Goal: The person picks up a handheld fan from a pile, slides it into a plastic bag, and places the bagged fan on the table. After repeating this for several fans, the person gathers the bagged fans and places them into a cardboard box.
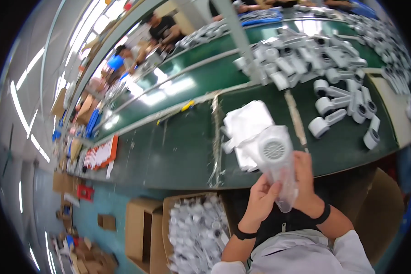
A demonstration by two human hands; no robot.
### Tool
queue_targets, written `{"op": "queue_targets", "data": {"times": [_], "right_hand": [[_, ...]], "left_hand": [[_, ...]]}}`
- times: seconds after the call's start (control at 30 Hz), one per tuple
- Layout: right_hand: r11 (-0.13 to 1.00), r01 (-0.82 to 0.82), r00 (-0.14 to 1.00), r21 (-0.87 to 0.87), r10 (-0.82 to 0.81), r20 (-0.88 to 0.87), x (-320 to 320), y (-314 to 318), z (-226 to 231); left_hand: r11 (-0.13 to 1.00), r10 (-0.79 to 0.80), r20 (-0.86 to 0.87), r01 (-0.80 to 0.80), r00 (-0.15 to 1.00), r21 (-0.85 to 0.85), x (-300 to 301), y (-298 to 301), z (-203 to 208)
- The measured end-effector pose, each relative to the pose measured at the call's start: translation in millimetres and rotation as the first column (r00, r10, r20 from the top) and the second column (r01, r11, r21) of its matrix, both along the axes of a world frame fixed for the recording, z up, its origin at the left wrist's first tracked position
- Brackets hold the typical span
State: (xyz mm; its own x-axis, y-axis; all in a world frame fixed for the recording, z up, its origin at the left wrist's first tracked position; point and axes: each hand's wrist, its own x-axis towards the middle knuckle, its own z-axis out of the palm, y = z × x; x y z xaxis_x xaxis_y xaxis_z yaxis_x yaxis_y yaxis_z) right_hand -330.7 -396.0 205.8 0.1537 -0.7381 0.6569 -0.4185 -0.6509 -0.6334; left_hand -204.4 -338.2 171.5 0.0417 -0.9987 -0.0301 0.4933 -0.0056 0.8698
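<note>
Both my hands hold a white handheld device with a round grille (276, 149), wrapped in a clear plastic bag, just over the table's front edge. My left hand (262, 197) grips the lower end of the bag, thumb against it. My right hand (303, 178) is closed round the other side, its fingers partly hidden. Beyond the device lies a stack of flat white bags (249, 119) on the green tabletop (182, 150). Unwrapped white devices (326, 105) with round heads and short handles lie to the right.
A big heap of similar devices (301, 55) covers the back right. At lower left, a cardboard box (166, 228) holds bagged devices; another open carton (381, 201) stands right. A yellow-handled tool (187, 106) and an orange box (102, 153) lie leftward. People (164, 29) sit across the line.
</note>
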Motion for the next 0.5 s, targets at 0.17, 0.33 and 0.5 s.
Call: {"op": "queue_targets", "data": {"times": [0.17,0.33,0.5], "right_hand": [[0.916,-0.354,0.918,0.187,0.303,0.255,6,4,-5],[0.910,-0.390,0.920,0.143,0.378,0.106,7,5,-17],[0.898,-0.360,0.933,0.254,0.352,0.077,-7,-3,-26]], "left_hand": [[1.000,0.025,-0.210,-0.025,0.977,0.005,17,20,-13],[0.981,0.132,-0.340,-0.172,0.931,-0.092,41,36,3],[0.755,0.646,0.257,-0.652,0.719,-0.074,110,39,5]]}}
